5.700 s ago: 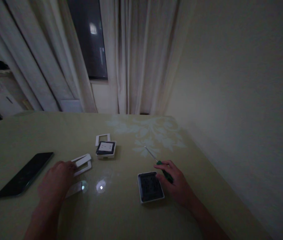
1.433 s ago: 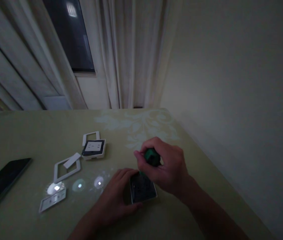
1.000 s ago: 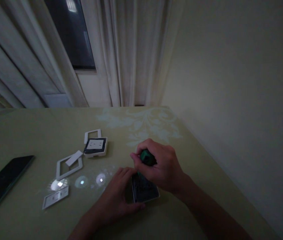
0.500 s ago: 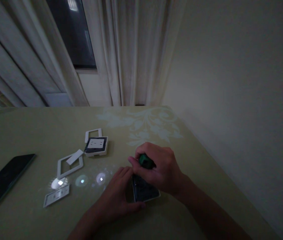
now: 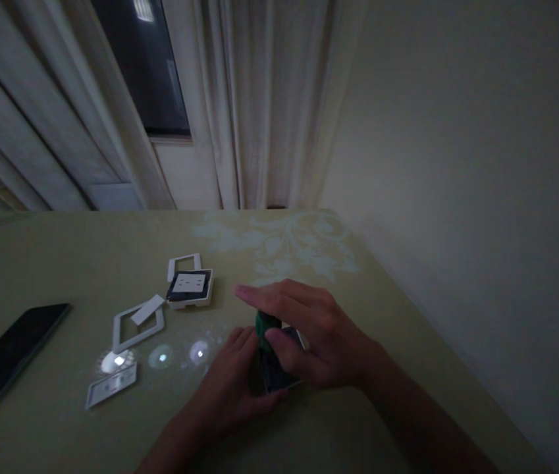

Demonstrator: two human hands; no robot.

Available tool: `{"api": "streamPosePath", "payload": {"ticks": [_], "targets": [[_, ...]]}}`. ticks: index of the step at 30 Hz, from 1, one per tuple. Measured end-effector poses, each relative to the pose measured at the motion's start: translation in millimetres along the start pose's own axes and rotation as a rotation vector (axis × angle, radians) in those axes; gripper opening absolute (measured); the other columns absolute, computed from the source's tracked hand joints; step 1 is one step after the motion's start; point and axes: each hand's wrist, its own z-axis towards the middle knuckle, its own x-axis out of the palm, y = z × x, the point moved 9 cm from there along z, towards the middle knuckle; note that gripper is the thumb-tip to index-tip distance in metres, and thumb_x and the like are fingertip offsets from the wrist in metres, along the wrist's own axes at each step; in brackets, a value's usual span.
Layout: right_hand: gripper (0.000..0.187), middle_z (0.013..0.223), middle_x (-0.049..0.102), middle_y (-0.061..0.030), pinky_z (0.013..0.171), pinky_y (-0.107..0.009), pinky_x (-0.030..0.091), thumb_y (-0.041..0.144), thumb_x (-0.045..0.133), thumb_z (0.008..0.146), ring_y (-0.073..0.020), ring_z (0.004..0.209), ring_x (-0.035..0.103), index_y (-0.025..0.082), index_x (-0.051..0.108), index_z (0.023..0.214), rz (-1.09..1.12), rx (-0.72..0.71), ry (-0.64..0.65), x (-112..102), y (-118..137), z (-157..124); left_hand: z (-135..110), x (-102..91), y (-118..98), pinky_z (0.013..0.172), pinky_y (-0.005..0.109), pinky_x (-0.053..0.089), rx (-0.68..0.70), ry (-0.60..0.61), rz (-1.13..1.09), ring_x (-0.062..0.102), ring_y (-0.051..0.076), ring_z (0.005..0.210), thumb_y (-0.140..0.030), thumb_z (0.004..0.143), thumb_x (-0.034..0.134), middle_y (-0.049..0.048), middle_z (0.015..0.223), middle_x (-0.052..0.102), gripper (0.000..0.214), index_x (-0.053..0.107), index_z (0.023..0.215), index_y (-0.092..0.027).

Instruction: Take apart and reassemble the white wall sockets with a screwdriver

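Note:
My left hand (image 5: 227,388) grips the left side of a dark-faced wall socket (image 5: 279,370) with a pale rim, thumb along its near edge and fingers at its far left corner. Above that corner stands a screwdriver (image 5: 263,329) with a green and black handle, roughly upright. My right hand (image 5: 311,329) is around the handle, the thumb on its near side and the fingers stretched over its top. The screwdriver's tip is hidden, and my right hand covers part of the socket.
Left of my hands lie a second socket on a white box (image 5: 190,289), white frames (image 5: 138,339) (image 5: 184,258), a small white strip (image 5: 147,309) and a white cover plate (image 5: 111,386). A dark tablet-like slab (image 5: 12,355) is at far left. A wall (image 5: 481,230) borders the table's right side.
The screwdriver handle has swung from slanted to nearly upright and shifted left. My right hand's fingers have loosened from a wrapped fist and stretched out over the handle. My left hand stays almost still.

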Motion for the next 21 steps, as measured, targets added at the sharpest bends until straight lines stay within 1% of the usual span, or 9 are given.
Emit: {"api": "streamPosePath", "payload": {"ticks": [2, 4, 6, 9, 13, 16, 18, 20, 21], "targets": [[0.044, 0.105, 0.073, -0.0054, 0.086, -0.032, 0.06, 0.033, 0.052, 0.112, -0.0187, 0.093, 0.07, 0.024, 0.058, 0.155, -0.013, -0.014, -0.055, -3.7, 0.0, -0.2, 0.4, 3.7, -0.3, 0.093, 0.05, 0.063, 0.001, 0.053, 0.0, 0.072, 0.035, 0.111, -0.039, 0.084, 0.086, 0.0054, 0.125, 0.076, 0.05, 0.066, 0.129, -0.032], [0.041, 0.089, 0.067, -0.0025, 0.077, -0.03, 0.059, 0.044, 0.065, 0.108, -0.0178, 0.08, 0.066, 0.024, 0.069, 0.143, -0.091, -0.049, -0.138, -10.2, 3.1, -1.1, 1.0, 6.1, -2.1, 0.098, 0.052, 0.062, 0.011, 0.097, 0.001, 0.072, 0.036, 0.115, -0.038, 0.087, 0.083, 0.0049, 0.128, 0.076, 0.042, 0.067, 0.125, -0.032], [0.044, 0.099, 0.07, -0.0064, 0.082, -0.033, 0.061, 0.048, 0.064, 0.107, -0.0205, 0.089, 0.068, 0.022, 0.071, 0.142, -0.095, -0.072, -0.126, -9.1, 5.6, -0.9, 2.0, 3.2, -4.1, 0.099, 0.051, 0.061, 0.022, 0.077, 0.003, 0.072, 0.037, 0.117, -0.037, 0.087, 0.083, 0.0047, 0.129, 0.075, 0.041, 0.068, 0.125, -0.031], [0.042, 0.128, 0.071, -0.0109, 0.095, -0.036, 0.061, 0.033, 0.05, 0.112, -0.0218, 0.111, 0.07, 0.023, 0.063, 0.151, 0.018, -0.039, -0.048, -3.3, 3.8, 0.0, 2.3, 0.3, -3.5, 0.095, 0.05, 0.063, 0.022, 0.037, 0.0, 0.073, 0.037, 0.115, -0.036, 0.083, 0.085, 0.0063, 0.129, 0.075, 0.053, 0.065, 0.131, -0.031], [0.038, 0.102, 0.07, -0.0061, 0.085, -0.034, 0.062, 0.044, 0.065, 0.108, -0.0207, 0.095, 0.069, 0.025, 0.073, 0.139, -0.083, -0.017, -0.165, -15.0, 4.5, -1.2, 0.7, 5.6, -0.5, 0.09, 0.047, 0.063, 0.02, 0.073, 0.009, 0.074, 0.035, 0.109, -0.036, 0.086, 0.082, 0.0051, 0.121, 0.077, 0.042, 0.066, 0.124, -0.031], [0.043, 0.121, 0.07, -0.0102, 0.094, -0.037, 0.061, 0.035, 0.046, 0.114, -0.0215, 0.109, 0.069, 0.022, 0.061, 0.152, 0.01, 0.0, -0.059, -6.7, 2.7, 0.5, 0.8, 7.1, 1.2, 0.092, 0.05, 0.061, 0.003, 0.092, 0.008, 0.072, 0.036, 0.108, -0.04, 0.088, 0.082, 0.0079, 0.12, 0.076, 0.045, 0.063, 0.127, -0.03], [0.039, 0.108, 0.072, -0.0081, 0.087, -0.035, 0.061, 0.031, 0.05, 0.113, -0.0198, 0.097, 0.069, 0.02, 0.065, 0.147, -0.034, -0.017, -0.108, -10.1, 3.7, 0.5, 1.3, 7.5, 1.6, 0.095, 0.052, 0.06, -0.003, 0.098, -0.013, 0.071, 0.036, 0.11, -0.041, 0.088, 0.083, 0.0087, 0.124, 0.075, 0.049, 0.061, 0.13, -0.03], [0.034, 0.087, 0.068, -0.0036, 0.076, -0.034, 0.059, 0.039, 0.064, 0.108, -0.0192, 0.08, 0.065, 0.018, 0.074, 0.133, -0.17, -0.075, -0.203, -16.0, 8.7, -1.0, 1.8, 8.7, 2.6, 0.094, 0.053, 0.06, -0.01, 0.104, -0.023, 0.07, 0.036, 0.111, -0.041, 0.087, 0.083, 0.0068, 0.125, 0.074, 0.048, 0.061, 0.128, -0.032], [0.038, 0.086, 0.068, -0.0042, 0.076, -0.035, 0.058, 0.043, 0.065, 0.107, -0.0201, 0.079, 0.065, 0.015, 0.074, 0.132, -0.212, -0.102, -0.219, -16.0, 11.0, -1.5, 1.9, 8.9, 3.6, 0.093, 0.053, 0.06, -0.017, 0.1, -0.021, 0.07, 0.036, 0.11, -0.04, 0.085, 0.084, 0.0059, 0.123, 0.074, 0.046, 0.061, 0.125, -0.032]]}}
